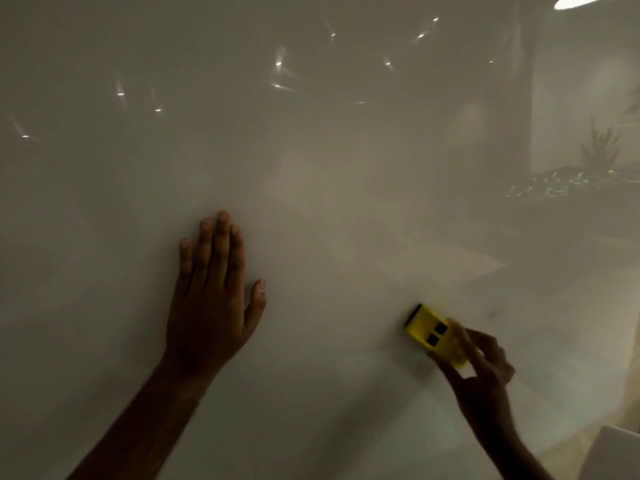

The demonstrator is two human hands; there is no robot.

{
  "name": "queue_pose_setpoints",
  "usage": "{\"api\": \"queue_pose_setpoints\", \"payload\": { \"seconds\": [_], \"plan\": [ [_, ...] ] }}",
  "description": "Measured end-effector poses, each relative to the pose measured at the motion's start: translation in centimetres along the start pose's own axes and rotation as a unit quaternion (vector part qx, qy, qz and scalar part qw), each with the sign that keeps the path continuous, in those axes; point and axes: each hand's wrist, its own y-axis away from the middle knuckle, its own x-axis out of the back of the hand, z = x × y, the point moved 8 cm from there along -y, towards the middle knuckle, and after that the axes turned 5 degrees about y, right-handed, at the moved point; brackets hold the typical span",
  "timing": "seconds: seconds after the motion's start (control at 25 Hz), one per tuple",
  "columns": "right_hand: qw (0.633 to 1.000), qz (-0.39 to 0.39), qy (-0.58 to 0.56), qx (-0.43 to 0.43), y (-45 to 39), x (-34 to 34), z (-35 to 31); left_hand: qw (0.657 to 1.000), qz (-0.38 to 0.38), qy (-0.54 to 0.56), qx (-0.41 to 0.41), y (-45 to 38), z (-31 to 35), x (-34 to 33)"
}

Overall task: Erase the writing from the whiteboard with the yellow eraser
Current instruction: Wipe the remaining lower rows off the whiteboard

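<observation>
We press our left hand (213, 299) flat, fingers spread, on the whiteboard (311, 150); our right hand (479, 372) pinches the yellow eraser (434, 334) against it, toward its lower right.

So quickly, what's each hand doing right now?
Left hand: open, flat against the whiteboard, holding nothing.
Right hand: closed on the yellow eraser, pressing it to the board.

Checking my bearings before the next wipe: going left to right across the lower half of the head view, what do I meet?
Left hand laid flat on the whiteboard → yellow eraser → right hand gripping the eraser's right end. A faint reflected plant shows farther right, higher up.
</observation>
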Motion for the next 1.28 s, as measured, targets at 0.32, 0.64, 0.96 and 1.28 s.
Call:
{"api": "queue_pose_setpoints", "payload": {
  "seconds": [0.32,0.64,0.96,1.28],
  "plan": [
    [0.961,0.099,-0.138,-0.219,-7.3,2.0,4.2,1.0,-0.005,0.0,0.0,0.0,0.2,-0.2],
    [0.998,-0.059,0.01,-0.016,3.6,-0.8,0.5,1.0,-0.003,0.009,0.003,0.2,0.1,-0.2],
    [0.967,0.058,-0.091,-0.231,-4.6,1.5,4.0,1.0,0.0,0.008,-0.003,0.2,0.4,-0.3],
    [0.984,0.096,-0.088,-0.123,-11.7,2.6,-9.2,0.999,-0.007,0.034,-0.005,0.2,0.1,0.5]
  ]
}}
